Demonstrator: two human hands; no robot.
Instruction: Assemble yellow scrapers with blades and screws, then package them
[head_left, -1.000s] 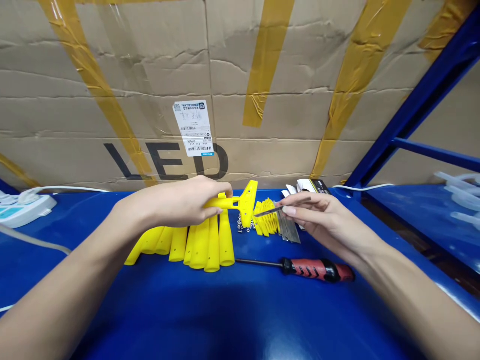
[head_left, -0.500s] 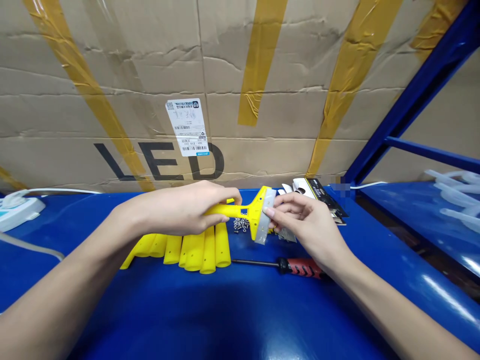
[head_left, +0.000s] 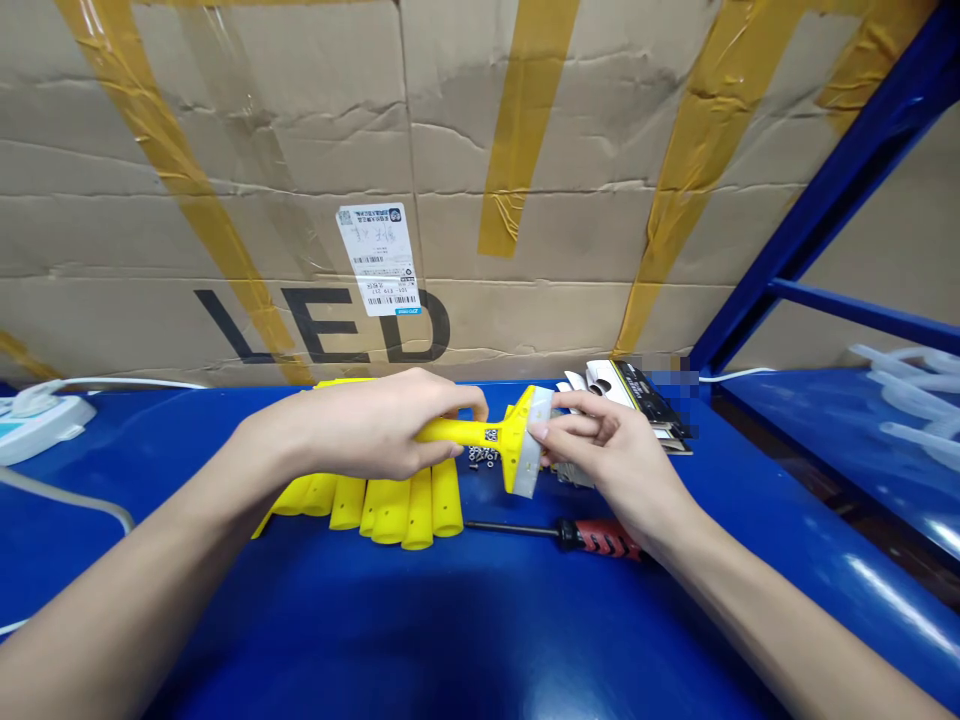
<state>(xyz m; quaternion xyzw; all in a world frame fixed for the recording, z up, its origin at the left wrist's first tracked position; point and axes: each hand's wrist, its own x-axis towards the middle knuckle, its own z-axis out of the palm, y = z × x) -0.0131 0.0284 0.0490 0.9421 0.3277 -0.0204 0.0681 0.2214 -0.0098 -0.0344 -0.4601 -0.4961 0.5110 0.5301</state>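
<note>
My left hand (head_left: 386, 425) is closed around the yellow handle of a scraper (head_left: 511, 440), held level above the blue surface. Across the scraper's wide head lies a flat grey blade (head_left: 534, 445). My right hand (head_left: 611, 440) pinches this blade by its outer side between thumb and fingers. Small nuts and screws (head_left: 482, 459) lie in a pile below the scraper, partly covered by it. Several yellow tubular handles (head_left: 390, 510) lie side by side under my left hand. A screwdriver (head_left: 592, 535) with a red and black grip rests under my right forearm.
A large cardboard box (head_left: 300, 230) with tape and a label stands behind the blue surface (head_left: 480, 630). Printed cards (head_left: 637, 395) lie at the back right. A white power strip (head_left: 45, 425) sits at left. A blue metal frame (head_left: 817, 190) rises at right, near pale translucent strips (head_left: 915, 395).
The scraper is slightly lower in view and its head has turned a little. Both hands keep their grip, the right one still at the blade. The view has shifted slightly.
</note>
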